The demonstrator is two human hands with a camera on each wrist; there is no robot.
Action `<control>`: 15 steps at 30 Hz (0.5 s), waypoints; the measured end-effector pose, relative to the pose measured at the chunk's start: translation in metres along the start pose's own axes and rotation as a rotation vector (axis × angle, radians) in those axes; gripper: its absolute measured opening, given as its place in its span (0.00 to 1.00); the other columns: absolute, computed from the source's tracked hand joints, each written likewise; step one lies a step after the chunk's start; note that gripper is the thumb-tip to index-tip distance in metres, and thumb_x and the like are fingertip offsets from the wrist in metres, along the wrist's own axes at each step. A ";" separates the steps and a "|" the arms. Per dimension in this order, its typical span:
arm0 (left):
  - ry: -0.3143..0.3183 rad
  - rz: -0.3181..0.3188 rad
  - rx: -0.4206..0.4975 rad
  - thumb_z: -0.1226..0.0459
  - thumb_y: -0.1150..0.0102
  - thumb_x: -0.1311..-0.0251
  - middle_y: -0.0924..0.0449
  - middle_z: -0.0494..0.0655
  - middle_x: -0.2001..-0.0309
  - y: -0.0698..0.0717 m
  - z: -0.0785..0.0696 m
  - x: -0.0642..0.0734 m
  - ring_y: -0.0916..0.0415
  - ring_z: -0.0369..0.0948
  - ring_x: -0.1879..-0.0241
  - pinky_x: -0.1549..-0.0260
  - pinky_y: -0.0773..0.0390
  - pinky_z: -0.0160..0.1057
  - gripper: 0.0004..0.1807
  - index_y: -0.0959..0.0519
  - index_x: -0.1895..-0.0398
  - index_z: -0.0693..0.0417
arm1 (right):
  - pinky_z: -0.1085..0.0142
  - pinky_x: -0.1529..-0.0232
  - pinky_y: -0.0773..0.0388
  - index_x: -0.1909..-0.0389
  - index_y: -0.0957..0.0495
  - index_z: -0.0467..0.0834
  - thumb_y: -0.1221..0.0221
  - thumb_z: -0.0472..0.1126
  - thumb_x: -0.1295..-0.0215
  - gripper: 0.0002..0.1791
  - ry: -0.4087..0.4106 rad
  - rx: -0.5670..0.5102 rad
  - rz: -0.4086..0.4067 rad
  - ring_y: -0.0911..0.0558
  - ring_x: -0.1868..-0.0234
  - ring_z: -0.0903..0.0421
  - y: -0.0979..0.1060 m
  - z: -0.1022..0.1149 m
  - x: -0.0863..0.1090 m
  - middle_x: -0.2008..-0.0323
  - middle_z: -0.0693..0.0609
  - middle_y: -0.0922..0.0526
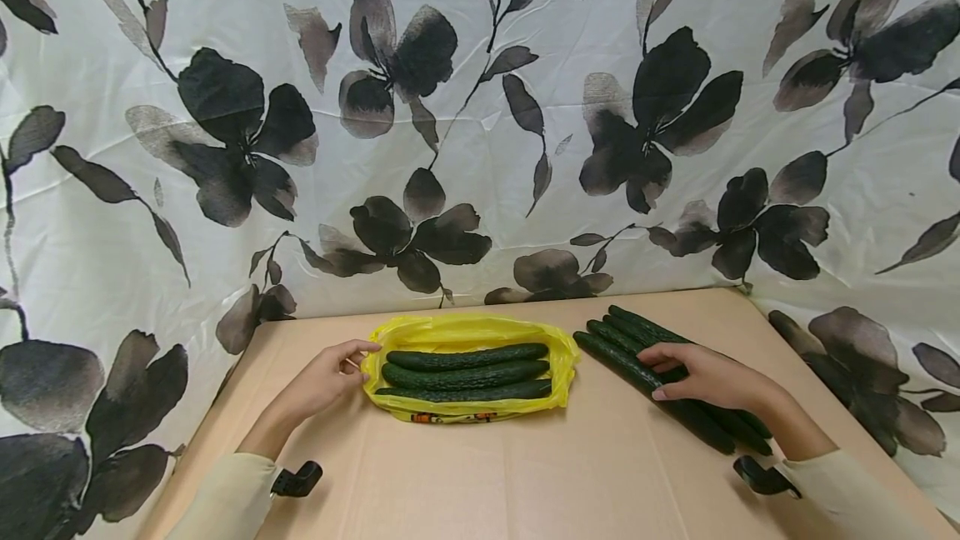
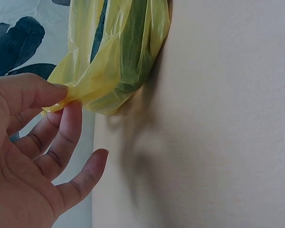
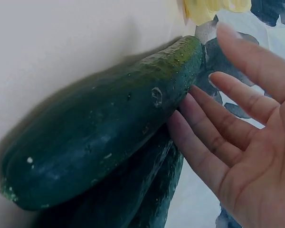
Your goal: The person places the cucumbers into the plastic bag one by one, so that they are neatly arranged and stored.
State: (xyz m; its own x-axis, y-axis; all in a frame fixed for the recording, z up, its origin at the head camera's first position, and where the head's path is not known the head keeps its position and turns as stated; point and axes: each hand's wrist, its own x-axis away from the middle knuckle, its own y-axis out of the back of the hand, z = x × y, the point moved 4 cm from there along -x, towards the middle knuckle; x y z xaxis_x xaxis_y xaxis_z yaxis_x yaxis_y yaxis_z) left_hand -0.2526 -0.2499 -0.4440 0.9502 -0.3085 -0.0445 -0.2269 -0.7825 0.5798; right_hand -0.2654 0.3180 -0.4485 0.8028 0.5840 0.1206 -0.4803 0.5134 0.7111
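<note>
1. Step in hand, as I judge: you keep the mouth of the yellow bag open w/ one side and choose a cucumber w/ the other.
2. Your L hand is at the bag's 9 o'clock; thumb and forefinger pinch its edge, other fingers are apart.
3. The bag sits approx. at 6 o'clock from the centre of head view, on the table. Inside lie three cucumbers, side by side, pointing 9 to 3.
4. The loose cucumbers are at the bag's 3 o'clock, pointing approx. 10 to 4; exact no. I cannot tell.
5. Your R hand is over this pile, fingers spread, thumb apart, no firm grip yet; how hard the fingertips touch, cannot tell.
6. Next move calls for, IMO: close thumb and fingers round one cucumber only, w/o rolling its neighbours; pls keep the L pinch.
</note>
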 end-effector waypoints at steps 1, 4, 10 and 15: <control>-0.003 0.000 0.007 0.76 0.40 0.39 0.23 0.58 0.59 0.000 -0.001 0.000 0.25 0.50 0.62 0.66 0.23 0.39 0.25 0.26 0.37 0.69 | 0.61 0.48 0.19 0.32 0.30 0.36 0.34 0.47 0.34 0.34 -0.006 0.001 -0.004 0.25 0.37 0.36 0.000 0.000 -0.001 0.34 0.36 0.27; -0.009 0.002 0.022 0.76 0.40 0.39 0.23 0.58 0.58 0.000 -0.002 0.001 0.26 0.50 0.62 0.67 0.24 0.38 0.25 0.26 0.37 0.69 | 0.61 0.49 0.19 0.32 0.30 0.36 0.33 0.46 0.35 0.34 -0.016 0.008 -0.011 0.24 0.38 0.36 -0.001 0.001 -0.003 0.35 0.37 0.26; 0.004 0.000 -0.003 0.76 0.40 0.39 0.23 0.59 0.58 -0.001 0.000 0.000 0.26 0.48 0.62 0.68 0.24 0.38 0.24 0.25 0.37 0.68 | 0.63 0.53 0.19 0.33 0.29 0.38 0.29 0.44 0.39 0.35 -0.041 0.054 -0.029 0.22 0.39 0.37 -0.006 0.000 -0.006 0.37 0.39 0.24; 0.023 0.003 -0.021 0.77 0.41 0.39 0.23 0.59 0.58 -0.001 0.004 -0.003 0.26 0.48 0.62 0.67 0.24 0.38 0.24 0.25 0.37 0.67 | 0.56 0.52 0.19 0.31 0.31 0.38 0.26 0.50 0.44 0.43 -0.071 0.101 -0.017 0.20 0.44 0.43 -0.018 -0.003 -0.011 0.42 0.43 0.21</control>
State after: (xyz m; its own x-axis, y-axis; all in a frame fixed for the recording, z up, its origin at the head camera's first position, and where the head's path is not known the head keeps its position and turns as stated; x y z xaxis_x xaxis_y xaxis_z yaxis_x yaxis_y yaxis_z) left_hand -0.2556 -0.2501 -0.4476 0.9542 -0.2981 -0.0238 -0.2257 -0.7702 0.5965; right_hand -0.2667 0.3041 -0.4650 0.8352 0.5278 0.1546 -0.4314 0.4544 0.7793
